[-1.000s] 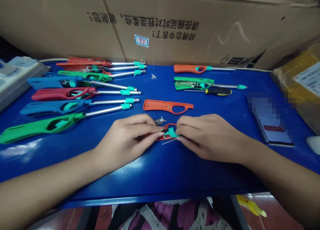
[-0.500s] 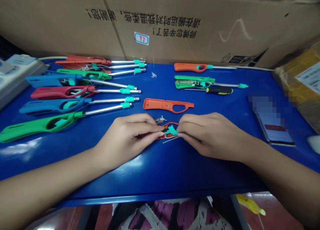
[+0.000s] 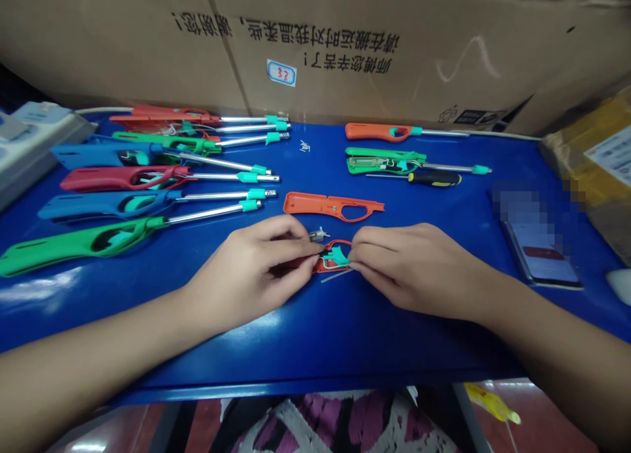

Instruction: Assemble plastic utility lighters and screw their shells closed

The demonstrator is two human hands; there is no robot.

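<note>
An orange half-shell of a utility lighter [image 3: 324, 267] lies between my hands at the front of the table. My right hand [image 3: 409, 265] pinches the right end of a teal trigger [image 3: 336, 256] set over the shell's finger loop. My left hand [image 3: 261, 262] is closed at the trigger's left side, thumb and fingertips on a small black part [image 3: 325, 250]. A thin white wire loops below the trigger. Just behind my left fingertips rests a clear fuel tank [image 3: 318, 235]. The other orange half-shell [image 3: 335, 207] lies farther back, inner side up.
Several lighters, among them a green one [image 3: 83, 244] and a red one [image 3: 125, 178], lie at left. An orange lighter [image 3: 377, 131], an opened green lighter [image 3: 384, 162] and a screwdriver [image 3: 436, 178] are at back right. A phone [image 3: 537, 242] lies right; a cardboard box [image 3: 340, 98] stands behind.
My left fingertips have shifted slightly at the black part, and the thumb sits a little lower and left. The white wire shows more. My right hand keeps its pinch on the trigger.
</note>
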